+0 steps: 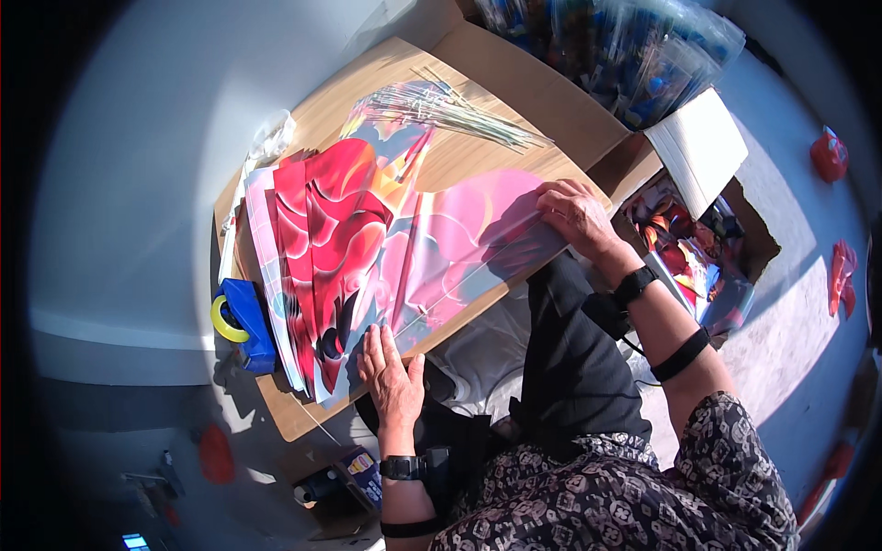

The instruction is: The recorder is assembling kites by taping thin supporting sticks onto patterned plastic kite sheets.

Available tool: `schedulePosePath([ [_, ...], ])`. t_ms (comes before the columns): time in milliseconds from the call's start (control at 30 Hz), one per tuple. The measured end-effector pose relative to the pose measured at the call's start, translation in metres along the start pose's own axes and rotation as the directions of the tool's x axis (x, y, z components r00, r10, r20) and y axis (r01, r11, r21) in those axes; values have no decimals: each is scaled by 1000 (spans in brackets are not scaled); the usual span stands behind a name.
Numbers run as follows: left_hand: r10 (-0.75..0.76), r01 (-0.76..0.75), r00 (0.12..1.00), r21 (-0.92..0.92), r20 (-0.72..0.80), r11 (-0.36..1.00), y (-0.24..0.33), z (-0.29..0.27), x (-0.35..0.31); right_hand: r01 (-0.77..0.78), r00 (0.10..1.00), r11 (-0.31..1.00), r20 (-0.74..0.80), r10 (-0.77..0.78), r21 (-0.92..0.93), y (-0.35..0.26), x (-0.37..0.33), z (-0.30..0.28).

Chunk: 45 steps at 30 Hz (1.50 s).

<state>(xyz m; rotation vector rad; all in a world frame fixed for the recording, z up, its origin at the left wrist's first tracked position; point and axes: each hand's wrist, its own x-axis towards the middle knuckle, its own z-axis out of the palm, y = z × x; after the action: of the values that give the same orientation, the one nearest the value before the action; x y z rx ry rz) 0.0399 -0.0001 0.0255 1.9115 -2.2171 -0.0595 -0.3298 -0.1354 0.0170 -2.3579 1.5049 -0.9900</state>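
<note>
A thin, glossy sheet [459,225] printed in pink and grey lies along the near side of the wooden table [487,83]. My left hand [390,376] rests open on its near left corner, fingers stretched out by the table's edge. At the sheet's right end, my right hand [579,216] has bent fingers closed on its edge; the thumb is partly hidden. Left of this sheet, a fanned stack of red printed sheets [317,220] lies in overlapping folds. A bundle of thin sticks [450,115] lies at the far side, on another printed piece.
A blue tape dispenser [246,321] with a yellow roll stands at the table's left edge. Beyond the table, a cardboard box [528,78] holds plastic-wrapped items [643,55]. At right, an open carton [753,230] contains colourful printed pieces. Red items [830,156] lie on the floor.
</note>
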Motion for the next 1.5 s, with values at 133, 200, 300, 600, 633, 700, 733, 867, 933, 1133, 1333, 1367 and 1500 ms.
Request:
schedulePosePath([
  [133, 8, -9, 1000, -22, -14, 1000, 0, -2, 5, -123, 992, 989, -10, 124, 76, 1, 11, 1],
  [200, 25, -26, 999, -28, -36, 999, -1, -4, 11, -231, 971, 949, -20, 240, 216, -7, 17, -4],
  [300, -37, 30, 997, -99, -65, 995, 5, -7, 24, -289, 949, 891, -21, 316, 351, -19, 32, -16],
  [600, 117, -144, 915, -41, -385, 989, -3, -9, 71, -310, 716, 277, 31, 698, 910, -10, 65, -5],
  [633, 43, -105, 922, -141, -385, 984, -8, -8, 77, -407, 736, 482, -33, 676, 776, 4, 65, -1],
  [700, -94, -45, 919, -340, -382, 939, -21, -11, 89, -554, 772, 703, -39, 634, 445, 22, 73, 5],
  [733, -202, 41, 905, -396, -374, 918, -27, -14, 93, -554, 774, 704, -37, 633, 445, 22, 79, 9],
  [867, -397, 156, 832, -524, -387, 837, -57, -18, 113, -424, 888, 901, -150, 434, 95, 23, 106, 25],
  [933, -462, 254, 790, -469, -404, 845, -82, -15, 119, -362, 919, 931, -156, 363, 37, 21, 122, 33],
  [1133, -509, 407, 801, -339, -313, 848, -105, -9, 134, -247, 964, 961, -134, 231, -123, 38, 154, 58],
  [1333, -505, 448, 813, -242, -289, 861, -108, 4, 131, -205, 979, 940, -65, 194, -272, 38, 165, 68],
  [1367, -494, 436, 816, -243, -299, 867, -109, 4, 131, -194, 981, 933, -56, 185, -303, 37, 166, 69],
  [1500, -498, 437, 821, -253, -280, 863, -110, 3, 130, -153, 987, 907, -19, 158, -392, 33, 169, 72],
])
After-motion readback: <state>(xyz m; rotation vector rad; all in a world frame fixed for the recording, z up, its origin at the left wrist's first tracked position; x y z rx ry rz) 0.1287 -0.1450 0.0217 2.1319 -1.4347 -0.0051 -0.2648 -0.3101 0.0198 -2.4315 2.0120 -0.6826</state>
